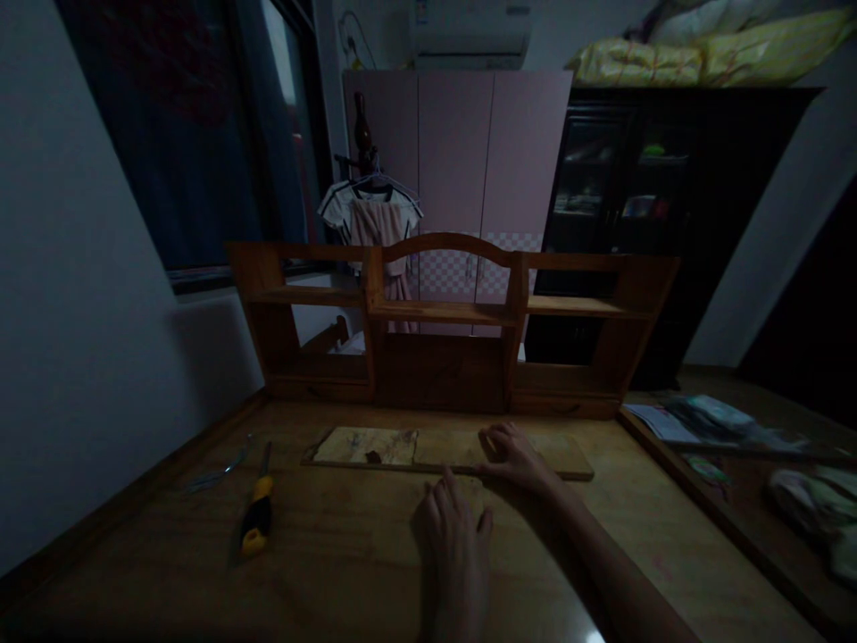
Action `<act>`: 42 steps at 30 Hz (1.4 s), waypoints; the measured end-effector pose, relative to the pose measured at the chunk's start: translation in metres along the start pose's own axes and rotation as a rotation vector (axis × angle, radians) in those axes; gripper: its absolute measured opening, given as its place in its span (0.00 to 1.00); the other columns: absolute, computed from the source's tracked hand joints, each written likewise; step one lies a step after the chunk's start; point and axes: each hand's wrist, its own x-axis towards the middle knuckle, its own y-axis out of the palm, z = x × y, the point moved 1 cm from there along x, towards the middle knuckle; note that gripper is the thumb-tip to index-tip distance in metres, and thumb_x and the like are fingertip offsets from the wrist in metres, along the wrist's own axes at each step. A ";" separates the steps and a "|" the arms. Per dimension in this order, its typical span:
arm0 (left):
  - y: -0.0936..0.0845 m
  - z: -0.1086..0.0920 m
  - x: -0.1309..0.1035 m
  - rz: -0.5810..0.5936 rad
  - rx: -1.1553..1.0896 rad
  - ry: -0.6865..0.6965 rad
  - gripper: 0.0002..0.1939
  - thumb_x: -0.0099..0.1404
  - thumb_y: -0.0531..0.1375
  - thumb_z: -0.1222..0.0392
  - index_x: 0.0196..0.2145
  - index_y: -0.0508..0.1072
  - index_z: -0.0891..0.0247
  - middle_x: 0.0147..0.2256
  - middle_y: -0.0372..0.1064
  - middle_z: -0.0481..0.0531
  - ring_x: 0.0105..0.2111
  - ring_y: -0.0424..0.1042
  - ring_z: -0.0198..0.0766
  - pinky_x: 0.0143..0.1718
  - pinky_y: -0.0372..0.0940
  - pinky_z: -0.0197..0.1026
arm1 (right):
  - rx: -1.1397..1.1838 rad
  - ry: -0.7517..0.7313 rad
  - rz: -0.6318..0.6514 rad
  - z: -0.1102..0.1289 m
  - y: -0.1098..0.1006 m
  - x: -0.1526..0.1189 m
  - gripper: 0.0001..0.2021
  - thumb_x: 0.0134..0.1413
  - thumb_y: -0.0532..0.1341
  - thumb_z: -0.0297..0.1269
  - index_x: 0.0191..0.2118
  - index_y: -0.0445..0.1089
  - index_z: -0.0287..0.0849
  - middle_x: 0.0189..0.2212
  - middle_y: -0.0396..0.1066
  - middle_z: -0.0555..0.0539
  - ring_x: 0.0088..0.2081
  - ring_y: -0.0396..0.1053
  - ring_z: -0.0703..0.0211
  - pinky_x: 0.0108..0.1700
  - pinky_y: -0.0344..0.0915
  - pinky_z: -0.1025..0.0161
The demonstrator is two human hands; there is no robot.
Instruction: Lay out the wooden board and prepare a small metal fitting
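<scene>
Big brown wooden desk point(348, 554) fills the view in front of me, dim light all over it. At its back edge stands the brown wooden shelf unit point(442, 313) with an arched middle section and open compartments on both sides. Beyond that, a pale pink wardrobe point(469, 161) and a dark glass-fronted cabinet point(622, 187), with a small striped shirt on a hanger point(371, 214) in front of the wardrobe.

Down on the desk, a long flat wooden board point(402, 446) lies crosswise, just in front of the shelf unit. My right hand point(512, 457) rests on the right part of that board, fingers spread loosely, palm down, pressing or touching it rather than clasping it. My left hand point(452, 545) lies flat on the desk just in front of the board's near edge, fingers relaxed and open, holding nothing.

Off to the left, well apart from both hands, a screwdriver with a yellow and black handle point(258, 518) lies on the desk, its shaft pointing away from me. Just left of it, a thin pale metal piece point(220, 473), too dim to identify.
</scene>
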 end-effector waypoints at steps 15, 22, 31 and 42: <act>-0.007 0.004 -0.001 -0.008 -0.018 -0.020 0.33 0.66 0.58 0.54 0.62 0.61 0.80 0.51 0.64 0.70 0.49 0.62 0.55 0.50 0.62 0.57 | 0.042 -0.027 -0.001 0.009 0.007 0.003 0.35 0.48 0.70 0.61 0.54 0.70 0.41 0.48 0.64 0.42 0.49 0.61 0.49 0.50 0.61 0.59; 0.000 0.006 0.002 -0.006 -0.053 -0.021 0.32 0.66 0.59 0.54 0.61 0.62 0.79 0.52 0.63 0.71 0.51 0.61 0.56 0.52 0.61 0.56 | 0.034 -0.033 0.000 0.011 0.006 0.002 0.33 0.50 0.69 0.61 0.54 0.70 0.42 0.48 0.64 0.42 0.49 0.62 0.48 0.51 0.60 0.58; -0.001 0.009 0.000 0.024 -0.063 -0.045 0.32 0.67 0.58 0.55 0.62 0.61 0.79 0.53 0.62 0.70 0.52 0.61 0.56 0.53 0.60 0.56 | 0.023 -0.011 0.018 0.015 0.002 0.000 0.33 0.51 0.68 0.62 0.55 0.70 0.44 0.49 0.64 0.43 0.50 0.62 0.50 0.51 0.61 0.60; 0.007 0.009 0.004 0.040 -0.070 -0.065 0.34 0.66 0.59 0.55 0.63 0.60 0.80 0.53 0.62 0.70 0.51 0.62 0.56 0.52 0.60 0.55 | 0.018 -0.014 0.020 0.016 0.002 0.001 0.33 0.52 0.67 0.63 0.55 0.70 0.44 0.48 0.65 0.43 0.48 0.63 0.50 0.49 0.62 0.60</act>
